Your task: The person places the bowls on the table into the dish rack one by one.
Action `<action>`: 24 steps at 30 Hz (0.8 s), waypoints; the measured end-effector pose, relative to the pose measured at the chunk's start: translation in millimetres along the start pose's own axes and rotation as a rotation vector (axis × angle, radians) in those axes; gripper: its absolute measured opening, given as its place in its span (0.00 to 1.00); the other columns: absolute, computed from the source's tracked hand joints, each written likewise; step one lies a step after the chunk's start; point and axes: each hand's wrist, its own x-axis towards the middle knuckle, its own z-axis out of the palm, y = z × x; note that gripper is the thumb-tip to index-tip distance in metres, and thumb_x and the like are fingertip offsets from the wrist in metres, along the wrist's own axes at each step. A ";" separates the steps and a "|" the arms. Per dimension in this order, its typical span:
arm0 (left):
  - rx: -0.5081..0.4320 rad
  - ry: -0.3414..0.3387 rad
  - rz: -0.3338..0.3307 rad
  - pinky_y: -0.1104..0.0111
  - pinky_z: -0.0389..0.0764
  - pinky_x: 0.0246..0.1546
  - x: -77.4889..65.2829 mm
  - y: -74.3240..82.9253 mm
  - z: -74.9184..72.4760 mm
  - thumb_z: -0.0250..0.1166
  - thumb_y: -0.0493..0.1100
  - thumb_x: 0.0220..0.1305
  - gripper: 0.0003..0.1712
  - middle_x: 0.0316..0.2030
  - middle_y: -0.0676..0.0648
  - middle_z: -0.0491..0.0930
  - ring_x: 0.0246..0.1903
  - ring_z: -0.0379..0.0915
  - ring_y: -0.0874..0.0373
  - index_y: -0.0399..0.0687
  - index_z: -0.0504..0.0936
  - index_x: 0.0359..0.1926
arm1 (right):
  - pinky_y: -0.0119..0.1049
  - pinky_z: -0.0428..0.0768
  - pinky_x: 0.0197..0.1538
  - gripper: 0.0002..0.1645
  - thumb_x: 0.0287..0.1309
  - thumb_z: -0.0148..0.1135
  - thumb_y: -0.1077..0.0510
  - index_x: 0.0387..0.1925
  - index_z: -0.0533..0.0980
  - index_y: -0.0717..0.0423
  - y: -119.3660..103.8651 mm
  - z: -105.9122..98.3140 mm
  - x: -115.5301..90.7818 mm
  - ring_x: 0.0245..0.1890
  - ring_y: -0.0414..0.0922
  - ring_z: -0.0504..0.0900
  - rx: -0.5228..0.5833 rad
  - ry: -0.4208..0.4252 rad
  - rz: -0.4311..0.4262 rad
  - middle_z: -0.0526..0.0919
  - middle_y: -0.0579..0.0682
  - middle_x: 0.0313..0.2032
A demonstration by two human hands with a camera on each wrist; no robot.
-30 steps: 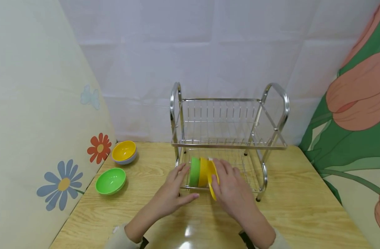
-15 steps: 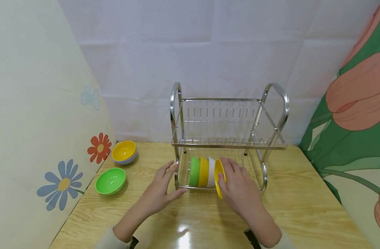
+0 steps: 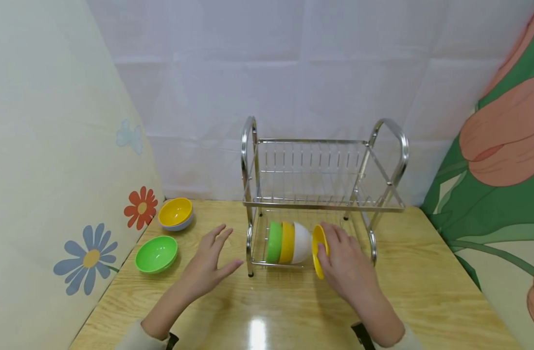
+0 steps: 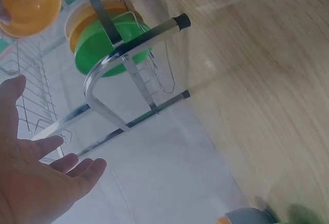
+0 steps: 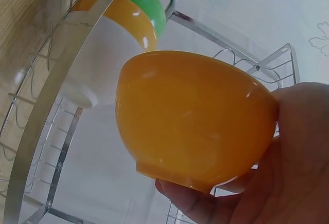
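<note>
My right hand (image 3: 347, 265) grips a yellow bowl (image 3: 318, 250) turned on its side, thumb at the rim and fingers behind it. In the right wrist view, fingers curl under the foot of this bowl (image 5: 193, 116). To its left, a green bowl (image 3: 274, 243), a second yellow bowl (image 3: 287, 243) and a white bowl (image 3: 301, 243) lie on their sides, nested, on the lower tier of a chrome dish rack (image 3: 324, 206). A gap shows between the white bowl and the held one. My left hand (image 3: 205, 265), fingers spread and holding nothing, hovers left of the rack.
At the table's left, a green bowl (image 3: 156, 254) sits upright, and behind it a yellow bowl (image 3: 175, 212) is stacked in a bluish one (image 3: 179, 226). The rack's upper tier overhangs the lower one. A white cloth wall (image 3: 205, 121) stands behind.
My right hand has moved right with the yellow bowl, away from the nested bowls, uncovering the white bowl. My left hand has drawn back left from beside the green bowl.
</note>
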 end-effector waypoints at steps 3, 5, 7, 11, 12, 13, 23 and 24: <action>0.007 -0.005 -0.014 0.38 0.72 0.61 -0.4 -3.6 -3.4 0.69 0.59 0.65 0.46 0.75 0.36 0.56 0.71 0.57 0.34 0.45 0.62 0.76 | 0.62 0.83 0.45 0.31 0.73 0.52 0.51 0.72 0.65 0.56 3.1 -1.0 0.5 0.55 0.65 0.78 0.003 -0.012 0.012 0.73 0.63 0.65; 0.012 -0.004 -0.019 0.38 0.71 0.62 -0.9 -6.3 -5.2 0.69 0.60 0.65 0.46 0.75 0.36 0.56 0.71 0.56 0.34 0.45 0.62 0.76 | 0.62 0.83 0.45 0.31 0.73 0.52 0.51 0.72 0.65 0.56 5.4 -1.2 0.7 0.55 0.65 0.78 0.002 -0.014 0.018 0.73 0.63 0.65; 0.011 0.002 -0.021 0.37 0.70 0.62 -1.3 -9.2 -7.1 0.69 0.59 0.65 0.46 0.75 0.36 0.56 0.71 0.56 0.34 0.44 0.62 0.75 | 0.63 0.83 0.46 0.31 0.73 0.52 0.51 0.72 0.64 0.57 7.9 -1.0 0.9 0.55 0.66 0.78 0.003 -0.016 0.021 0.73 0.64 0.65; 0.006 0.015 -0.036 0.36 0.69 0.63 -2.7 -15.6 -10.7 0.70 0.56 0.64 0.46 0.75 0.35 0.57 0.71 0.56 0.33 0.43 0.63 0.75 | 0.63 0.82 0.45 0.31 0.73 0.51 0.51 0.73 0.64 0.57 12.9 -0.5 1.8 0.55 0.67 0.78 0.003 -0.021 0.039 0.72 0.66 0.65; 0.005 0.010 -0.046 0.36 0.68 0.63 -3.2 -17.3 -11.7 0.70 0.56 0.64 0.46 0.75 0.35 0.57 0.71 0.55 0.33 0.43 0.62 0.75 | 0.64 0.82 0.44 0.32 0.73 0.50 0.51 0.73 0.63 0.57 14.1 -0.4 2.1 0.54 0.67 0.78 0.002 -0.025 0.046 0.72 0.66 0.65; 0.007 0.005 -0.056 0.36 0.68 0.63 -3.8 -18.7 -12.9 0.70 0.56 0.64 0.46 0.75 0.35 0.56 0.71 0.55 0.33 0.43 0.62 0.75 | 0.64 0.82 0.44 0.32 0.73 0.50 0.50 0.73 0.63 0.56 15.3 -0.3 2.5 0.55 0.67 0.78 0.002 -0.031 0.056 0.72 0.66 0.65; 0.051 0.017 -0.088 0.37 0.69 0.62 -8.1 -36.0 -25.2 0.69 0.57 0.66 0.46 0.74 0.33 0.57 0.71 0.55 0.34 0.41 0.62 0.75 | 0.62 0.82 0.38 0.32 0.74 0.49 0.49 0.74 0.62 0.54 25.2 1.1 4.7 0.54 0.67 0.77 0.002 -0.060 0.106 0.71 0.64 0.66; 0.057 0.024 -0.086 0.37 0.69 0.62 -8.9 -38.3 -26.4 0.69 0.56 0.66 0.46 0.73 0.33 0.57 0.71 0.55 0.34 0.40 0.62 0.75 | 0.61 0.82 0.37 0.32 0.74 0.49 0.49 0.74 0.63 0.55 25.9 1.2 4.9 0.53 0.67 0.78 0.002 -0.058 0.105 0.72 0.64 0.65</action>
